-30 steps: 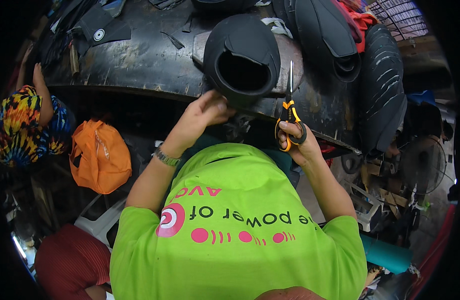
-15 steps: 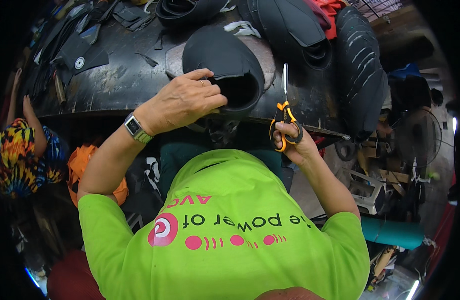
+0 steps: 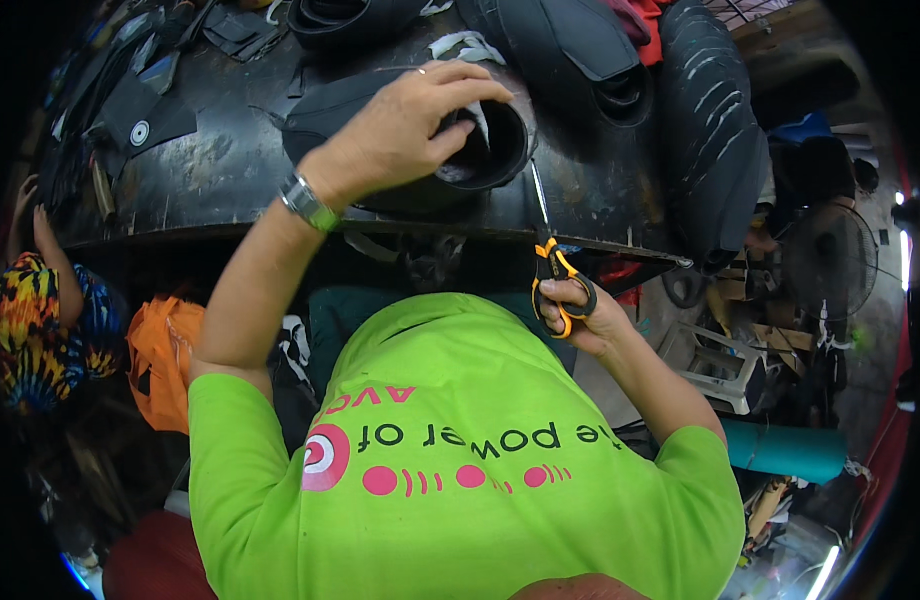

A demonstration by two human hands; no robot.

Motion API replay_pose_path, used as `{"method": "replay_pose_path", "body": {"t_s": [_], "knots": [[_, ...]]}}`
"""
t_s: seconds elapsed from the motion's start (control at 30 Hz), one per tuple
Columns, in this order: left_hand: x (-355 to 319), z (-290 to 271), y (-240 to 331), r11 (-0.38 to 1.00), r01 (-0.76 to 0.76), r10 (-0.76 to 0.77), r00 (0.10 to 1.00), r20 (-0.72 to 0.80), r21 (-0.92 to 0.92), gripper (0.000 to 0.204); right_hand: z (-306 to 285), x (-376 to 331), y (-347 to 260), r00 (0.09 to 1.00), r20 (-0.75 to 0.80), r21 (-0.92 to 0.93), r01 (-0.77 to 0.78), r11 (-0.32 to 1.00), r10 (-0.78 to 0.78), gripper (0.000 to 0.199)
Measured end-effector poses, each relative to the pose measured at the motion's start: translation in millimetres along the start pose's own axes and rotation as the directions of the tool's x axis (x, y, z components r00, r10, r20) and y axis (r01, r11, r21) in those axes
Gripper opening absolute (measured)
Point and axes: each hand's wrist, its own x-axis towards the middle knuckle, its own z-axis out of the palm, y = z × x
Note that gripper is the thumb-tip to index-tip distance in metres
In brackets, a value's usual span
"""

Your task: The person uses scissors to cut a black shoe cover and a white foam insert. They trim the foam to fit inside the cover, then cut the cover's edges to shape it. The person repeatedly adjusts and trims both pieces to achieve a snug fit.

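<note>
A black tube-shaped piece (image 3: 330, 105) lies on its side on the dark table, its round opening turned towards the right and me. Over its rim curls my left hand (image 3: 405, 120), with the thumb inside the opening and the fingers along the upper edge. A thin white strip (image 3: 481, 125) shows in the opening by the fingertips. My right hand (image 3: 595, 318) is closed round the black and orange handles of a pair of scissors (image 3: 549, 258). Their blades are together and point away from me, tip close to the tube's right side.
The black table (image 3: 230, 190) carries dark offcuts (image 3: 150, 112) at the left. Rolled black pieces (image 3: 565, 45) lie at the far side, and a ridged black stack (image 3: 705, 130) at the right. An orange bag (image 3: 165, 345) hangs left. Another person's patterned sleeve (image 3: 40, 320) is farther left.
The black piece has turned so its opening faces more to the right. My left hand has moved up and right onto its rim. The scissors have shifted slightly left and towards me.
</note>
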Motion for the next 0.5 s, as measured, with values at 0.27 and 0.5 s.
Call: {"method": "replay_pose_path", "body": {"t_s": [0.27, 0.5], "knots": [[5, 2, -19, 0.962, 0.029, -0.121, 0.937, 0.329, 0.271, 0.058, 5, -2, 9, 0.998, 0.018, -0.104, -0.060, 0.993, 0.062, 0.023], [4, 3, -28, 0.998, 0.052, -0.046, 0.992, 0.120, -0.047, 0.026, 7, -15, 6, 0.998, -0.030, -0.216, -0.063, 0.974, 0.058, 0.024]]}}
